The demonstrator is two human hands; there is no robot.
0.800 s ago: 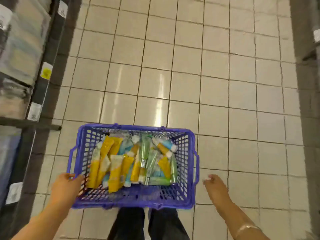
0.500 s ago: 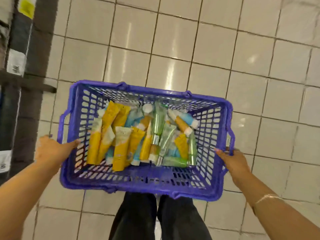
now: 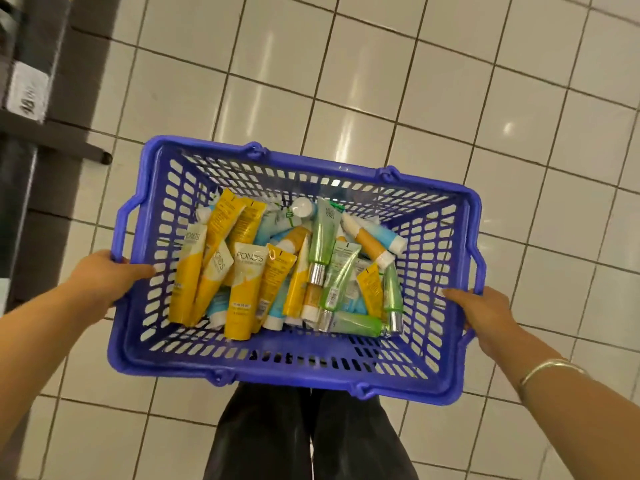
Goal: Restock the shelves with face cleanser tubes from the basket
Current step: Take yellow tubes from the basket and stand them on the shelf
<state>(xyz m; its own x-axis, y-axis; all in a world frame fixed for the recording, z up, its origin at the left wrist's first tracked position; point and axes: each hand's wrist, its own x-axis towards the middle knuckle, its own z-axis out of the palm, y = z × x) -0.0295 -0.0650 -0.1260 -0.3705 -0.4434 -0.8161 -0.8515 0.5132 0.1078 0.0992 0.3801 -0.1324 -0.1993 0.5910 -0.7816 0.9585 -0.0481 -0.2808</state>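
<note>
A blue plastic basket is held up above the tiled floor in front of my legs. Inside lies a loose pile of several face cleanser tubes: yellow ones on the left, green ones and light blue ones toward the right. My left hand grips the basket's left rim, thumb over the edge. My right hand grips the right rim near the side handle, with a bracelet on its wrist.
A dark shelf unit with white price labels runs along the left edge. White floor tiles fill the space ahead and to the right. My dark trousers show below the basket.
Both hands took hold of the basket's sides and lifted it off the floor toward me. The view tilted down, and the basket looks larger and closer.
</note>
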